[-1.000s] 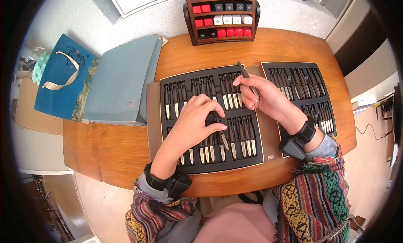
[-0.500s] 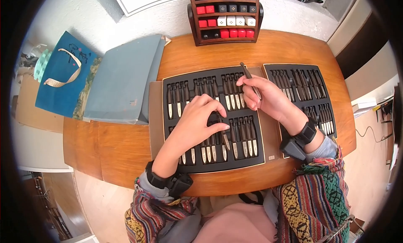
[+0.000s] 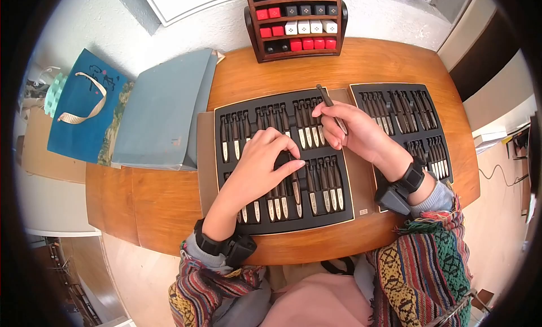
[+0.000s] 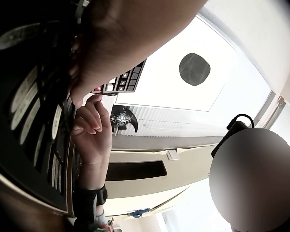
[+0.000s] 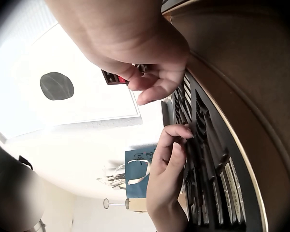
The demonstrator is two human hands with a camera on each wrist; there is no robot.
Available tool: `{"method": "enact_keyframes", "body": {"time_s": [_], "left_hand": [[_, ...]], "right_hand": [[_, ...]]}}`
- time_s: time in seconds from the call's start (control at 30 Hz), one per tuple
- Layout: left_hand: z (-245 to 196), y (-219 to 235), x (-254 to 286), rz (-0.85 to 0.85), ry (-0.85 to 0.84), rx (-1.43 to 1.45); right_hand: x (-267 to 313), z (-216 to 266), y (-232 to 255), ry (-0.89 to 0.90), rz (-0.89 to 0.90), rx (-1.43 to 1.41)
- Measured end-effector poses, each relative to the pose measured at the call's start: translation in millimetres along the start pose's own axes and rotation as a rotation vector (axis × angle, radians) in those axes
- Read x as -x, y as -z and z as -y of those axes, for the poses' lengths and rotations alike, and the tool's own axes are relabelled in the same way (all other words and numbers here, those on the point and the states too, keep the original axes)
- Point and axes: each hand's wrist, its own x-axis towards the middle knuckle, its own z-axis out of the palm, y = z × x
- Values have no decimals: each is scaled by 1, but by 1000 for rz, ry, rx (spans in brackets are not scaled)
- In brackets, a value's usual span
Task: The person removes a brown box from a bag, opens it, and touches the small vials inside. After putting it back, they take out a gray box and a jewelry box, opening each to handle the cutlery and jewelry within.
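Dark slender sticks with pale, label-like ends lie in rows in the left black tray. Over the tray's middle, my left hand pinches the upper part of one stick between thumb and index finger; its pale end points toward me, in line with the sticks beside it. My right hand, above the tray's right edge, grips another dark stick, whose upper end rises past the fingers. In the right wrist view, the left hand has thumb and index finger curved down at the tray.
A second tray of similar sticks lies at the right. Behind stands a wooden rack with red, white and black pieces. A grey-blue cover and a blue bag are at the left, on the wooden table.
The stick in my left hand has turned from a slant to lie more parallel with its neighbours. My right hand keeps its grip and has barely moved.
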Motion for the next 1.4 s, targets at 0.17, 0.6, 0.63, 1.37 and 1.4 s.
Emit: {"method": "enact_keyframes", "body": {"time_s": [0.17, 0.6, 0.63, 1.37, 1.4], "left_hand": [[0, 0, 0, -2, -2, 5], [0, 0, 1, -3, -6, -3], [0, 0, 1, -1, -5, -4], [1, 0, 1, 3, -3, 1], [1, 0, 1, 3, -3, 2]], "right_hand": [[-2, -2, 4, 5, 38, -18], [-2, 1, -3, 29, 55, 53], [0, 3, -7, 39, 45, 58], [-3, 1, 2, 140, 193, -213], [-3, 1, 2, 140, 193, -213]]}}
